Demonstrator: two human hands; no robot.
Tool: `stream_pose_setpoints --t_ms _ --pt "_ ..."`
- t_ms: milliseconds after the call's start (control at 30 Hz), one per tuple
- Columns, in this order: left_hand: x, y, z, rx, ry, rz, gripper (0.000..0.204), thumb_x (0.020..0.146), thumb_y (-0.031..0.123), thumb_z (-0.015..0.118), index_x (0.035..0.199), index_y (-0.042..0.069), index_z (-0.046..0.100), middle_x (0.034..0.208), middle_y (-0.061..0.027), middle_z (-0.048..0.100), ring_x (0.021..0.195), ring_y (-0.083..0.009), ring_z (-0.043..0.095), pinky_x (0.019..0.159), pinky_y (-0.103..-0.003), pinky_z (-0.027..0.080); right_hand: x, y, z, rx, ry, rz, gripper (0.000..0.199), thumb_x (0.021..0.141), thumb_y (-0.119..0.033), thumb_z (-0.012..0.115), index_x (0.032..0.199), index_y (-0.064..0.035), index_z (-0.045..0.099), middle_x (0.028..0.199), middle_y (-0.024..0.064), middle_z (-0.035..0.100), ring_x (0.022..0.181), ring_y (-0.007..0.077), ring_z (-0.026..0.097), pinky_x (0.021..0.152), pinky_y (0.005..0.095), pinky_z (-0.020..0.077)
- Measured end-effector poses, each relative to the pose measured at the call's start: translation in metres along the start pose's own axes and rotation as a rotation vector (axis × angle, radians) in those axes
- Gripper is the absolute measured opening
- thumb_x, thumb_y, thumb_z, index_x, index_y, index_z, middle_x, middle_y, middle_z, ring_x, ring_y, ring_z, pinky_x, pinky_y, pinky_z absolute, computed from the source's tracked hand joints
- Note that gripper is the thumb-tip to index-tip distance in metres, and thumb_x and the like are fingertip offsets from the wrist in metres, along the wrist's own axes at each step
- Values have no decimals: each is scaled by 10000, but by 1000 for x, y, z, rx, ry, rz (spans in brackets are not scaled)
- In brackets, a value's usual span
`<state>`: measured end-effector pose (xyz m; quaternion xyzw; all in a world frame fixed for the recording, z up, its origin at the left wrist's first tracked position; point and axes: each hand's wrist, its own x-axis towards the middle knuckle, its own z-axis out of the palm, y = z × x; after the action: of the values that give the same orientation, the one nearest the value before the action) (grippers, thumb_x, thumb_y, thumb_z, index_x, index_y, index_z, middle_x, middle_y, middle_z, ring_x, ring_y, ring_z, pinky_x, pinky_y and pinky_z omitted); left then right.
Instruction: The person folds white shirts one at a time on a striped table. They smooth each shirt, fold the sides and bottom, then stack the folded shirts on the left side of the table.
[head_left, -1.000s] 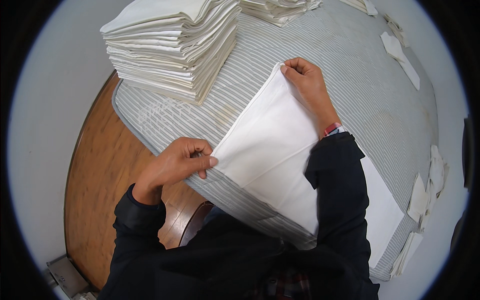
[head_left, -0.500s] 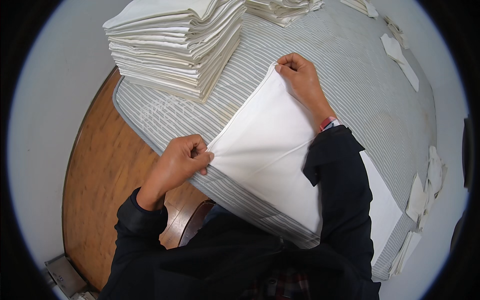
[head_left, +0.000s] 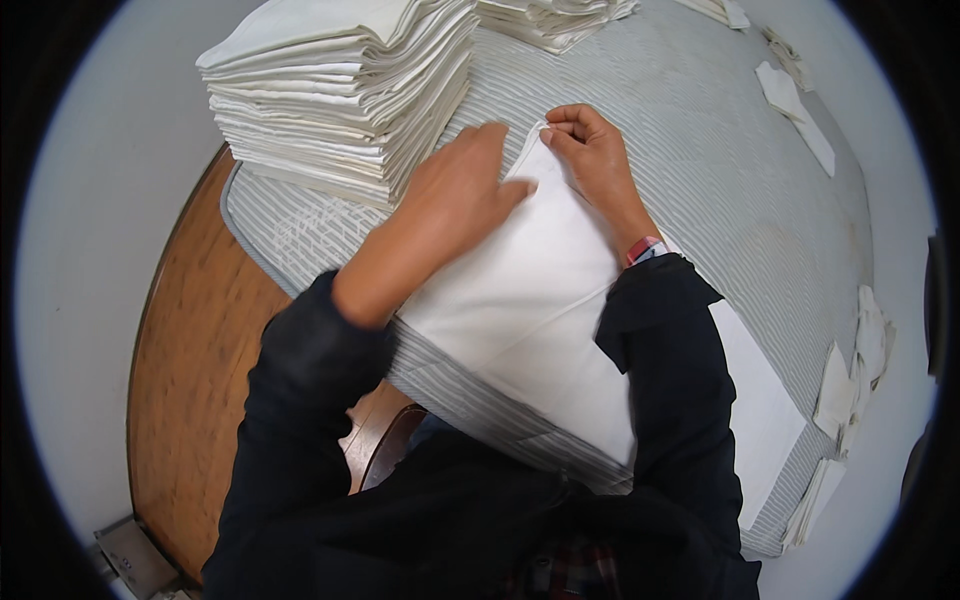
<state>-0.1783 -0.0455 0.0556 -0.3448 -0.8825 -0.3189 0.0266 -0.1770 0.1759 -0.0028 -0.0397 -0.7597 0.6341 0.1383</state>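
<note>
On the striped table cover (head_left: 690, 180), my left hand (head_left: 455, 195) has moved since half a second ago: it then pinched the near left corner of the cloth (head_left: 530, 300) at the table edge, and now it lies palm down across the cloth's far end, fingers spread flat, gripping nothing, fingertips just beside my right hand (head_left: 590, 150). Right hand is unchanged in place: fingers curled tight, pinching the cloth's far corner. Cloth is white, smooth, matte, folded to a long rectangle running from the far corner back toward my body, with one crease line across it; its near part passes under my right sleeve and shows again at the right table edge. Table cover is a thin grey-and-white stripe, slightly ribbed, over a round top. Stack (head_left: 340, 90) of folded cream cloths stands just left of my left hand, edges layered and a bit uneven. Small white pieces (head_left: 850, 380) lie along the right rim. Floor (head_left: 190, 380) to the left is brown wood.
</note>
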Motion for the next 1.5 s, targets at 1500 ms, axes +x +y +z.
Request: stream_pose_setpoints --t_ms 1500 --pt "52 -42 88 371 230 282 173 960 169 696 1070 57 623 955 -158 691 924 -386 668 762 -505 525 -181 11 -185 -1357 317 -101 342 1032 -350 684 820 -81 679 674 125 704 564 284 670 564 384 537"
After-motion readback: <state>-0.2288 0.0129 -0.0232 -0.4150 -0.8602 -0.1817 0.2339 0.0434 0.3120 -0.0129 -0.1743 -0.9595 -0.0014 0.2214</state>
